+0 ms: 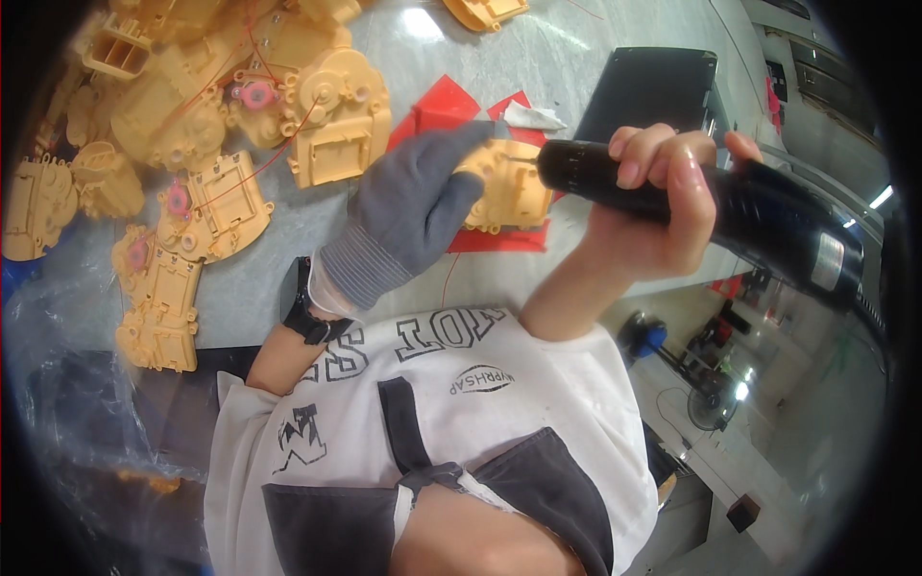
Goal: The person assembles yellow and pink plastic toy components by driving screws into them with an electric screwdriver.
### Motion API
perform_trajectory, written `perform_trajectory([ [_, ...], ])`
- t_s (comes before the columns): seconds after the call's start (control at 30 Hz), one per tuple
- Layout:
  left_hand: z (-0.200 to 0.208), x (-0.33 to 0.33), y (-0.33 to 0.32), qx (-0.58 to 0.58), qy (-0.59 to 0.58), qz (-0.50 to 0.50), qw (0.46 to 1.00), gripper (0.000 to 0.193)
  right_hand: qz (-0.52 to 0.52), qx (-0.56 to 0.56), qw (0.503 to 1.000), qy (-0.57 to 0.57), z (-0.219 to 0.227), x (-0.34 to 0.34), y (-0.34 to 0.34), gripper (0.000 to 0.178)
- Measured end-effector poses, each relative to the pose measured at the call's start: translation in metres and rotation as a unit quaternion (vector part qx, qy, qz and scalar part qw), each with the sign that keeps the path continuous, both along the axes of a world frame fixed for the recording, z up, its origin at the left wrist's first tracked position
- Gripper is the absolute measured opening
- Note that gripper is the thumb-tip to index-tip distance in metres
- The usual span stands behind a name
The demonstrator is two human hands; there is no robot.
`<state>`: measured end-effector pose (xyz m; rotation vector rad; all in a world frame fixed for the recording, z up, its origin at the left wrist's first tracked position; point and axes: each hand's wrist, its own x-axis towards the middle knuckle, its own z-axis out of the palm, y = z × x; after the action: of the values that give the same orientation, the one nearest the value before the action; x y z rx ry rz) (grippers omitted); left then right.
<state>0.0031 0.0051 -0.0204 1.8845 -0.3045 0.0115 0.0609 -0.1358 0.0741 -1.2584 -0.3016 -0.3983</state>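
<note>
A grey knit glove covers my left hand (408,197), which is closed on a yellow plastic housing (514,187) above a red pad (499,240). My bare right hand (663,206) wraps around a black power screwdriver (792,221), its cable running off to the right. The tool's nose meets the right edge of the housing; its bit is hidden from this view. A thin red wire hangs below the housing.
Several similar yellow housings (336,106), some with pink round parts and red wires, are heaped at the left on the grey table (298,216). A dark flat box (648,91) and a crumpled white scrap (534,117) lie farther back. Clear plastic film (96,413) hangs at lower left.
</note>
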Motion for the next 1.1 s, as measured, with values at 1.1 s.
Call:
perform_trajectory([
  [1.1,0.001,0.0,-0.002,-0.002,0.004,0.013,1.0,0.035,0.001,-0.067,0.998,-0.007,0.002,-0.002,0.013,0.046],
])
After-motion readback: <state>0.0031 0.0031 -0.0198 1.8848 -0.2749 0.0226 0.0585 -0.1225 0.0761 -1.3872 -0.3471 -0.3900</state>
